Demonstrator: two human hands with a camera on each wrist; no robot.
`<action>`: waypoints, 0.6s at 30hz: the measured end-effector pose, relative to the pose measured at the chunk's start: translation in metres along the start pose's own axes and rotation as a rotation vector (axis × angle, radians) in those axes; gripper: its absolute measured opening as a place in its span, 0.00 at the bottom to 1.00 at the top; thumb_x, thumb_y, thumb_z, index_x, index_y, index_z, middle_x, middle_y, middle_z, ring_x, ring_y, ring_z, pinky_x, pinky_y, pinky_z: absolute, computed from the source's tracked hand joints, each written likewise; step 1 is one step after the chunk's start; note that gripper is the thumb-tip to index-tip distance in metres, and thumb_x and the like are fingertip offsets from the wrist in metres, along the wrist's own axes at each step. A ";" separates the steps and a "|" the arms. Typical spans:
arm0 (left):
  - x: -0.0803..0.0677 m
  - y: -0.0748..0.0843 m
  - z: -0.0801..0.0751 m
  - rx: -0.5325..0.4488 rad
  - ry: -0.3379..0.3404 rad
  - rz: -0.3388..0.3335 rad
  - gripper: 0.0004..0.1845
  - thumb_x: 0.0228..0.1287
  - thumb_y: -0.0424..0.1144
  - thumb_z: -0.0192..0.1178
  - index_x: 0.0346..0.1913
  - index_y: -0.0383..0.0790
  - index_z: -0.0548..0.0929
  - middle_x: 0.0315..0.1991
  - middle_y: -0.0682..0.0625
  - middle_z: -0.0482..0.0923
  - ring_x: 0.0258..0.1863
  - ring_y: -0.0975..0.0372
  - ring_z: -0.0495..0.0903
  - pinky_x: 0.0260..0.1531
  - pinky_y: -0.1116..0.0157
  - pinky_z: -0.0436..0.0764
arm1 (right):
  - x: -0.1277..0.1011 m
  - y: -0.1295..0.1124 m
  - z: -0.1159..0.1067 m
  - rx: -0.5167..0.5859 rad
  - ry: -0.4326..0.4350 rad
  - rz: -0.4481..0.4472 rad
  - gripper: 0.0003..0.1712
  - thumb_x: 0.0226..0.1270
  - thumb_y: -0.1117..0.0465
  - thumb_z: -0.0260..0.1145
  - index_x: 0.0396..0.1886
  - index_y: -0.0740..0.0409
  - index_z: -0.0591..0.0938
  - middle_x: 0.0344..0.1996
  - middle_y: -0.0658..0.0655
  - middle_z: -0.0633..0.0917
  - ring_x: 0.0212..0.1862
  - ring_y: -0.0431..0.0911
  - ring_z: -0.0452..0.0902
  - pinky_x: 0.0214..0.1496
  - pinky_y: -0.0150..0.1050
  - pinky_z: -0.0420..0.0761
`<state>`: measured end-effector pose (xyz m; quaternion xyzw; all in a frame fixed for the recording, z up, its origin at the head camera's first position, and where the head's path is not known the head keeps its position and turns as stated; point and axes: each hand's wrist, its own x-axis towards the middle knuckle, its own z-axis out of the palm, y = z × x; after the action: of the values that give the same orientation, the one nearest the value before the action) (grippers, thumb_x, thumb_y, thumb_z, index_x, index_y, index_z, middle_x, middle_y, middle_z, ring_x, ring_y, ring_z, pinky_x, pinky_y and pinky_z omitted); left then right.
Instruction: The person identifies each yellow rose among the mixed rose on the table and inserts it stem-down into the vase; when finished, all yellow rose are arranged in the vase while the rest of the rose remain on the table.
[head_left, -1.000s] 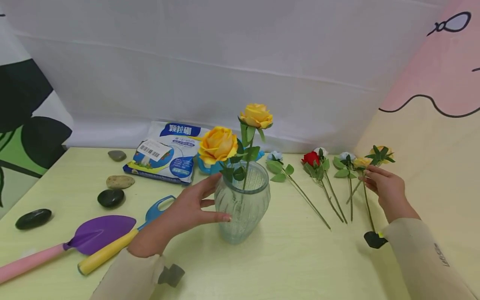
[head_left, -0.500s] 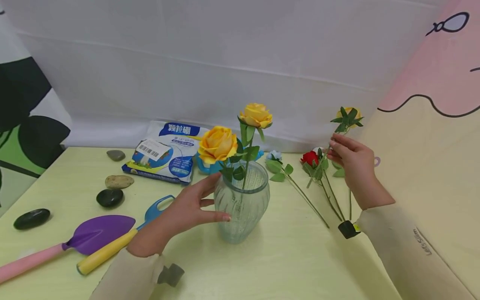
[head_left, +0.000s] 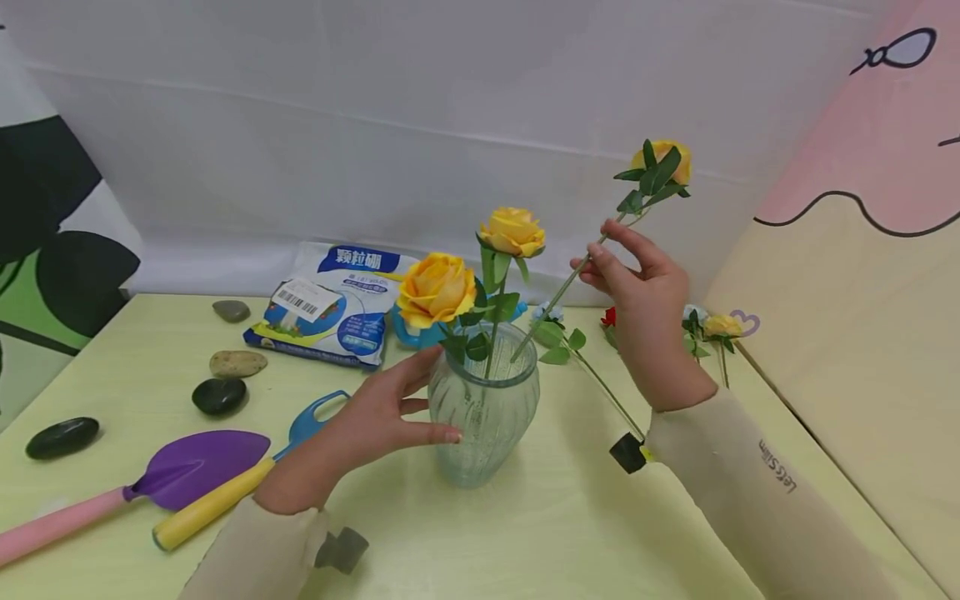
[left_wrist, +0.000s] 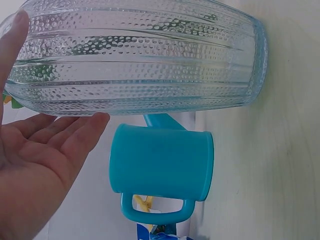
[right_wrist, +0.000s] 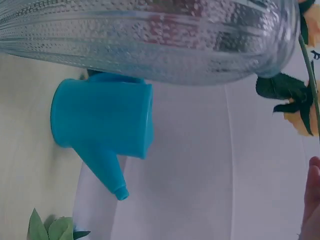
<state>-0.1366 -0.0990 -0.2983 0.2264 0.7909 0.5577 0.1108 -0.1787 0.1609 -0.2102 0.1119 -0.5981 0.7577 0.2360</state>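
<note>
Slanting bloom-up-right, the yellow rose [head_left: 662, 163], pinched by the right hand [head_left: 637, 287], points stem-down at the vase [head_left: 486, 408].

The head view looks down over the table at the vase [head_left: 486, 406]; both wrist views, rolled sideways, sit close beside it [left_wrist: 140, 55] [right_wrist: 150, 40].

Bright, even light; soft shadows, sharp focus.

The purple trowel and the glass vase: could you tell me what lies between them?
In the head view, the left hand and a blue handle lie between purple trowel and vase.
</note>
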 end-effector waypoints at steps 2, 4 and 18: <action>0.000 0.000 0.000 0.000 0.003 0.001 0.52 0.47 0.44 0.72 0.72 0.38 0.51 0.71 0.45 0.51 0.67 0.51 0.56 0.55 0.56 0.72 | -0.007 0.004 0.007 -0.043 -0.027 -0.095 0.20 0.57 0.73 0.65 0.51 0.68 0.79 0.48 0.59 0.76 0.30 0.45 0.84 0.38 0.35 0.82; 0.000 0.000 0.000 -0.006 0.002 0.002 0.52 0.47 0.43 0.72 0.72 0.38 0.51 0.71 0.45 0.51 0.67 0.51 0.56 0.55 0.56 0.71 | -0.015 0.007 0.012 -0.079 -0.059 -0.178 0.21 0.57 0.75 0.64 0.52 0.67 0.79 0.47 0.58 0.75 0.31 0.44 0.84 0.38 0.36 0.82; 0.000 -0.003 0.000 -0.004 0.000 0.046 0.50 0.49 0.43 0.71 0.71 0.38 0.52 0.70 0.44 0.53 0.66 0.50 0.58 0.54 0.56 0.73 | -0.066 0.028 0.025 -0.238 -0.227 -0.430 0.21 0.49 0.79 0.67 0.47 0.72 0.80 0.44 0.55 0.77 0.36 0.39 0.82 0.41 0.33 0.81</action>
<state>-0.1372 -0.0995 -0.3008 0.2442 0.7845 0.5615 0.0982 -0.1383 0.1175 -0.2569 0.2919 -0.6680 0.5973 0.3344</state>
